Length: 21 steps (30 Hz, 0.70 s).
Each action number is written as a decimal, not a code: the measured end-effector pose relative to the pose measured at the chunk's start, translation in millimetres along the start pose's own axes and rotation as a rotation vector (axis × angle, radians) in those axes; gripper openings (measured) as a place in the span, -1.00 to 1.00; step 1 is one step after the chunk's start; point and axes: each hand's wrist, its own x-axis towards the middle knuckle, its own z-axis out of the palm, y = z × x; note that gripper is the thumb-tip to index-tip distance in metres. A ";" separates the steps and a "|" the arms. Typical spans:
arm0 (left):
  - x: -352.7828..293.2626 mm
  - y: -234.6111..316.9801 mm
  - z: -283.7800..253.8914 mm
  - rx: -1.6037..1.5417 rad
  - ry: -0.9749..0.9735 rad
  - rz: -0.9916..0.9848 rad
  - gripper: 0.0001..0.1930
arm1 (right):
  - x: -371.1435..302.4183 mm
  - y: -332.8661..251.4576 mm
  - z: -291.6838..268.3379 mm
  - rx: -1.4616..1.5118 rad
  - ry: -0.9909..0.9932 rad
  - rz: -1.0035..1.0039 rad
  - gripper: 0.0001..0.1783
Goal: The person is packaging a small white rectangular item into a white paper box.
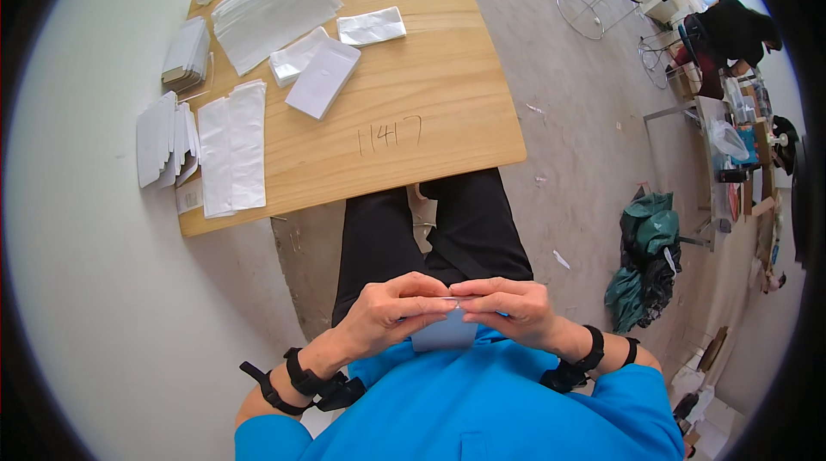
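My left grip (400, 310) and my right grip (508, 306) are almost closed, thumbs and fingers pinching the top edge of one small, pale, smooth, flat-sided thing like a thin paper box (443, 338). It is low in the middle of the frame, in front of my tummy and off the light-brown wooden bench (456, 100). I can't tell if its top is shut, as my fingers hide it. I think this one is only partly done. One flat white box with a smooth face (323, 78), near the top middle, looks done to me. Lots seems left: a pile of thin, see-through white sleeves (275, 14) at the upper left, a thick stack of white card pieces (185, 52) at the left, loose white card flats (159, 138) under that, and long folded white sheets (232, 147) beside them.
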 end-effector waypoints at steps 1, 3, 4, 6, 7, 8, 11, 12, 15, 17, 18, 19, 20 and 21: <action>-0.5 -0.1 1.7 -0.003 -0.006 0.000 -0.73 | -1.0 -0.6 -0.2 0.000 0.005 0.005 -0.79; -0.8 0.0 5.0 -0.059 0.046 0.015 -0.71 | -2.2 -2.7 -1.2 0.030 0.033 0.017 -0.73; 1.0 1.2 4.5 -0.059 0.040 0.014 -0.71 | -1.1 -4.8 -1.9 0.030 0.038 0.019 -0.73; 4.4 6.0 2.7 -0.024 0.065 -0.011 -0.71 | 1.0 -9.3 -2.9 0.226 0.139 0.199 -0.64; 5.6 8.9 3.5 -0.027 0.058 -0.011 -0.71 | 1.4 -8.7 -5.9 0.226 0.145 0.202 -0.64; 5.1 13.4 4.1 -0.055 0.103 -0.097 -0.71 | 2.8 -7.9 -9.3 0.148 0.086 0.146 -0.61; 0.1 9.1 5.4 -0.009 0.123 -0.081 -0.71 | 1.7 -6.1 -10.3 0.045 0.015 0.042 -0.62; -2.2 2.9 3.7 0.066 0.095 0.015 -0.71 | 0.4 -3.9 -8.1 -0.012 0.021 0.012 -0.64; -8.1 -0.9 10.4 0.030 0.092 0.010 -0.72 | -5.5 -3.6 -3.7 -0.054 0.023 0.037 -0.73; -7.1 -4.1 11.9 -0.010 0.125 0.006 -0.74 | -3.8 -2.0 -7.3 -0.059 -0.026 0.007 -0.52; -7.3 -6.5 10.6 -0.035 0.136 0.011 -0.72 | -5.0 -1.1 -4.3 -0.057 -0.037 -0.027 -0.52; -8.4 -8.1 6.5 -0.009 0.158 0.021 -0.72 | -5.6 0.1 -0.7 0.230 -0.030 0.167 -0.42; -7.0 -13.7 4.0 -0.115 0.180 -0.029 -0.71 | -7.3 4.3 0.1 0.508 -0.020 0.373 -0.30; -5.9 -16.1 -0.5 -0.225 0.201 -0.072 -0.69 | -5.4 13.6 -2.0 0.496 -0.028 0.352 -0.30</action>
